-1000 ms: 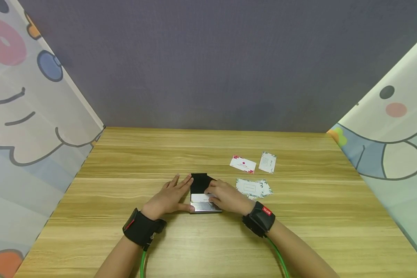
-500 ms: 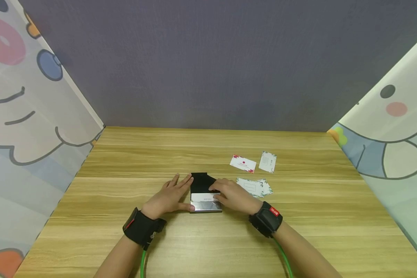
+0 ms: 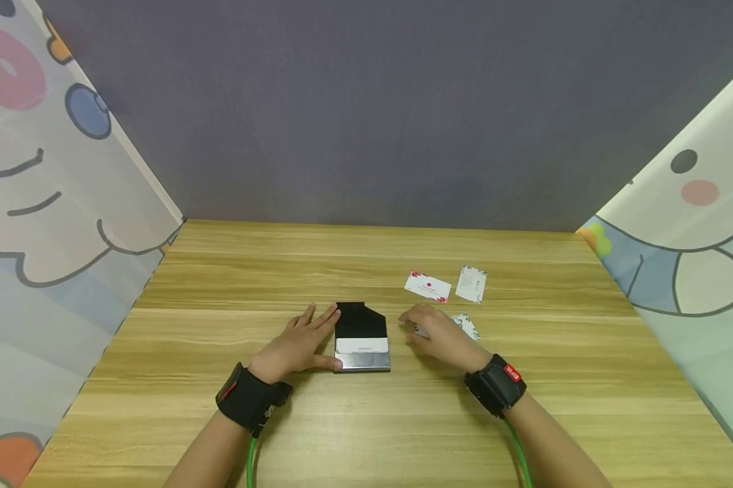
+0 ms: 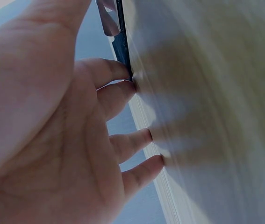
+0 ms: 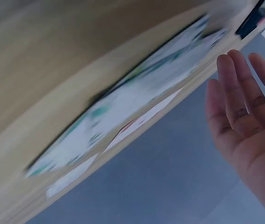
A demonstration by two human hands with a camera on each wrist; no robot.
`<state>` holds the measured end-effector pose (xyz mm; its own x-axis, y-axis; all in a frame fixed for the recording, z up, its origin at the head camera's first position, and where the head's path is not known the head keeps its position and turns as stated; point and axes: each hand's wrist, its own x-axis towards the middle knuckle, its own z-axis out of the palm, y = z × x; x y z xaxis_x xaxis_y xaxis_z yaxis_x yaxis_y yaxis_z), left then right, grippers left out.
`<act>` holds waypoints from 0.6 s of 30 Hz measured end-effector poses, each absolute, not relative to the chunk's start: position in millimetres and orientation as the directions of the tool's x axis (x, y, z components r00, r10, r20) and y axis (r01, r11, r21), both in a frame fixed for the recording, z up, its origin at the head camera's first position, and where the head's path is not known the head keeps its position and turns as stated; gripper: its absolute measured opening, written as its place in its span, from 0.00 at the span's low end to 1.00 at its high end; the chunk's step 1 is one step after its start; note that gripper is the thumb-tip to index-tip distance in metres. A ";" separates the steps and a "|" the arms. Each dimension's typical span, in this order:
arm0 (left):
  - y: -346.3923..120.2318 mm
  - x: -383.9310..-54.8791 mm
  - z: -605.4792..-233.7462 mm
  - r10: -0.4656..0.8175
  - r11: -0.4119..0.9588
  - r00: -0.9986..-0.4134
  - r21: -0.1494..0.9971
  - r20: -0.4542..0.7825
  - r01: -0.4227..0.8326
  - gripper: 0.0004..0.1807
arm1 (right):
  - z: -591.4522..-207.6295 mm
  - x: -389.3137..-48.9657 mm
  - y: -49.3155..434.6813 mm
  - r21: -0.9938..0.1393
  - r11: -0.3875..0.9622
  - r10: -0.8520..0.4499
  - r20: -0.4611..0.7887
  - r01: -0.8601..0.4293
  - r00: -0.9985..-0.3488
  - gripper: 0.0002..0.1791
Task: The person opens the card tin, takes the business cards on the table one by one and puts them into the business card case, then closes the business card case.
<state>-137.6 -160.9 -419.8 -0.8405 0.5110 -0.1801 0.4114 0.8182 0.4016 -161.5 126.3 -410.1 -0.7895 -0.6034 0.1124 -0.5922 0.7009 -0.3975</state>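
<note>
A business card case (image 3: 359, 320) lies unfolded on the table, its black lid away from me and its silver pocket nearer. White business cards (image 3: 362, 346) stick up out of that pocket. Along the case's left side, my left hand (image 3: 294, 350) rests with fingers spread, thumb at the silver corner and fingertips by the lid. In the left wrist view its fingertips (image 4: 156, 161) meet the tabletop. My right hand (image 3: 444, 337) holds nothing and hovers over leaf-patterned cards (image 3: 467, 326), partly covering them. The right wrist view shows its fingers extended above these cards.
Beyond the right hand lie a card with red flowers (image 3: 427, 287) and a leaf-bordered card (image 3: 471, 284). A grey panel (image 3: 366, 115) stands behind the wooden table (image 3: 250, 271), with cartoon-printed panels at both sides. Green cables trail from the wrist bands.
My right hand has left the card case and moved right, over the leaf-patterned cards. The white cards in the pocket are now uncovered. My left hand has stayed in place.
</note>
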 end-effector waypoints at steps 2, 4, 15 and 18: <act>-160.8 -137.5 -419.6 0.513 0.817 -0.840 0.401 -0.177 0.414 0.51 | -410.7 -162.5 133.7 -0.398 0.715 -0.584 0.111 -0.574 -0.804 0.15; -160.7 -137.2 -419.4 0.514 0.816 -0.840 0.400 -0.174 0.417 0.51 | -411.1 -163.2 141.1 -0.398 0.732 -0.562 0.104 -0.552 -0.820 0.17; -160.7 -136.4 -416.7 0.514 0.815 -0.839 0.408 -0.182 0.411 0.51 | -411.0 -162.9 171.2 -0.392 0.798 -0.478 0.050 -0.458 -0.877 0.25; -160.6 -136.6 -417.3 0.512 0.816 -0.839 0.409 -0.185 0.408 0.51 | -411.3 -162.5 175.3 -0.373 0.815 -0.462 0.042 -0.443 -0.886 0.26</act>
